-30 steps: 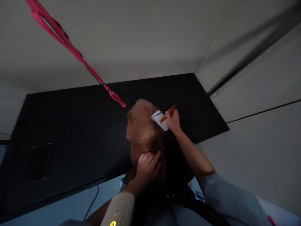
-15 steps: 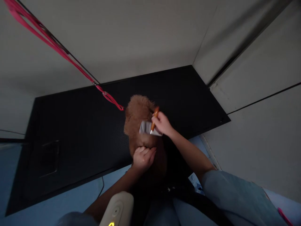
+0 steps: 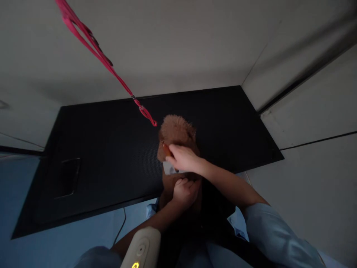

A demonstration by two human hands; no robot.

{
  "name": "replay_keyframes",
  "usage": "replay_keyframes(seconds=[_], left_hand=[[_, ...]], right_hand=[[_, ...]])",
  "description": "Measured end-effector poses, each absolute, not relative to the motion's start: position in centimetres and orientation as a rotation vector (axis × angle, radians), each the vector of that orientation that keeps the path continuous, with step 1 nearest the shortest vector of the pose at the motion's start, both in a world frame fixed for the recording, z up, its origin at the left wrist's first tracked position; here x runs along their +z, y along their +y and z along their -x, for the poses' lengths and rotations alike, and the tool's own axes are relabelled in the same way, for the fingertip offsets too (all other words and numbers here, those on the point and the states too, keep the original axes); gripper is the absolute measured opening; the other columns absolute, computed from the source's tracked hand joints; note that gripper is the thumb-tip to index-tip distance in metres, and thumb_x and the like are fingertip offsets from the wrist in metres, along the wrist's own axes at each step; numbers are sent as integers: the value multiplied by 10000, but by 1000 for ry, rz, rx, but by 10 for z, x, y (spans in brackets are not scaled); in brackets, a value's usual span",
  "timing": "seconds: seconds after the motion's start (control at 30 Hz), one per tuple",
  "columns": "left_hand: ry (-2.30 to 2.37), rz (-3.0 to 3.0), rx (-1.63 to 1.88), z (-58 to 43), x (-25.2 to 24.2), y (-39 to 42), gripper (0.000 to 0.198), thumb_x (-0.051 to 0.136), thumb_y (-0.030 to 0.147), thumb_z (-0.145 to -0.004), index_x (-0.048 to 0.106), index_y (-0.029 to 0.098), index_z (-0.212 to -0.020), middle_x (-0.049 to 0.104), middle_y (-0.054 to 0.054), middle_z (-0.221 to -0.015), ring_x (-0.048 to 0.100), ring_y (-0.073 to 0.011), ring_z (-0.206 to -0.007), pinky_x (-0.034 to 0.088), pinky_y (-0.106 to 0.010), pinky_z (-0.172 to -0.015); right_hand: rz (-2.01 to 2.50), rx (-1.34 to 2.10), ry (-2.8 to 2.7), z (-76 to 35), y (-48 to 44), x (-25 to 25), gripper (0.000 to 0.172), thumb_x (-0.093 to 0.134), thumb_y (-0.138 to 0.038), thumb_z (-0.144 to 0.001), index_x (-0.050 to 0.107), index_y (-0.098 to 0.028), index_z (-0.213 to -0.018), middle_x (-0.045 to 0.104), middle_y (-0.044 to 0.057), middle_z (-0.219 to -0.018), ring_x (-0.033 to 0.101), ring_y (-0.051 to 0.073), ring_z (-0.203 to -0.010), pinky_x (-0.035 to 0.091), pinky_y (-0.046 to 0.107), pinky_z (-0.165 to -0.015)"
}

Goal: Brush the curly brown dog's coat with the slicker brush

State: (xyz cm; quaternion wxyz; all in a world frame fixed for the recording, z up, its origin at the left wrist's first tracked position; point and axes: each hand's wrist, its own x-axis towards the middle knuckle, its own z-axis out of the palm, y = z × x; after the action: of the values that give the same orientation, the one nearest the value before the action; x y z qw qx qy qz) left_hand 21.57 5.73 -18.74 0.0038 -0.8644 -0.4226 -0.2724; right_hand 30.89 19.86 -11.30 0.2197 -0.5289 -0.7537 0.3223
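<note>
A brown fluffy-coated dog (image 3: 177,128) is at the near side of a black table (image 3: 111,145), its head toward the far edge. My right hand (image 3: 184,158) is closed around the orange-brown handle of a slicker brush (image 3: 169,168). The brush's pale, flat head lies across the dog's back, just behind its head. Close below it, my left hand (image 3: 186,191) rests on the back with fingers curled into the coat. Its fingertips are pressed in and partly hidden. My forearms and the dark area below cover the dog's rear.
A pink strap (image 3: 119,80) hangs from the upper left, its looped end near the dog's head. Pale walls stand behind and right of the table. A whitish device with a yellow light (image 3: 143,242) sits at the bottom, by my left forearm.
My right hand has moved left and down with the brush, turning it so the handle now points up-left. My left hand stays on the dog's back. The whole view has shifted.
</note>
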Motion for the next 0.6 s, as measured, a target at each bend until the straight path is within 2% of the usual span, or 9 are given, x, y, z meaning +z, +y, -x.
replay_keyframes(seconds=[0.13,0.27,0.33,0.4,0.47,0.53,0.6], left_hand=[[-1340,2714,-843,-218,-188,57,183,552,114,-811,667,240,-746,530,-25,-478,521,-185,-502,360,-361,-505],[-1336,2749,-904,-214,-189,62,165,565,134,-816,665,235,-733,532,-23,-479,510,-182,-483,361,-364,-492],[-1331,2767,-1008,-204,-190,65,142,563,145,-828,664,226,-769,531,-7,-483,509,-170,-483,368,-349,-495],[-1418,2740,-1205,-185,-191,67,123,552,171,-845,659,204,-896,605,-12,-598,570,-165,-573,429,-330,-555],[-1653,2585,-1439,-164,-192,67,200,531,196,-862,623,178,-1038,679,-61,-863,636,-182,-798,497,-334,-710],[-1911,2326,-1629,-147,-193,68,242,500,201,-880,599,173,-1099,657,-96,-1047,619,-202,-987,497,-365,-849],[-2067,2224,-1702,-141,-194,73,243,482,233,-892,611,184,-1092,623,-103,-1146,582,-217,-1092,461,-402,-947]], right_hand=[[1612,643,-1868,-305,204,-108,124,491,-318,-887,505,-202,-928,611,99,-892,588,245,-861,421,339,-728],[1451,910,-2134,-308,202,-107,162,579,-361,-820,499,-221,-823,606,51,-765,574,217,-711,412,321,-664],[1595,914,-1953,-315,200,-113,143,554,-349,-832,505,-215,-835,605,47,-753,576,208,-701,418,318,-669],[1736,752,-1645,-328,192,-123,153,504,-346,-858,515,-200,-904,614,62,-804,587,208,-749,432,326,-706],[1669,761,-1557,-343,176,-136,206,520,-368,-843,526,-195,-954,621,57,-837,591,199,-767,448,324,-725],[1569,880,-1517,-358,155,-151,233,551,-398,-806,540,-196,-923,612,32,-786,581,181,-717,464,310,-694],[1592,865,-1341,-371,135,-165,246,500,-422,-817,529,-192,-899,595,30,-764,570,178,-715,474,316,-686]])
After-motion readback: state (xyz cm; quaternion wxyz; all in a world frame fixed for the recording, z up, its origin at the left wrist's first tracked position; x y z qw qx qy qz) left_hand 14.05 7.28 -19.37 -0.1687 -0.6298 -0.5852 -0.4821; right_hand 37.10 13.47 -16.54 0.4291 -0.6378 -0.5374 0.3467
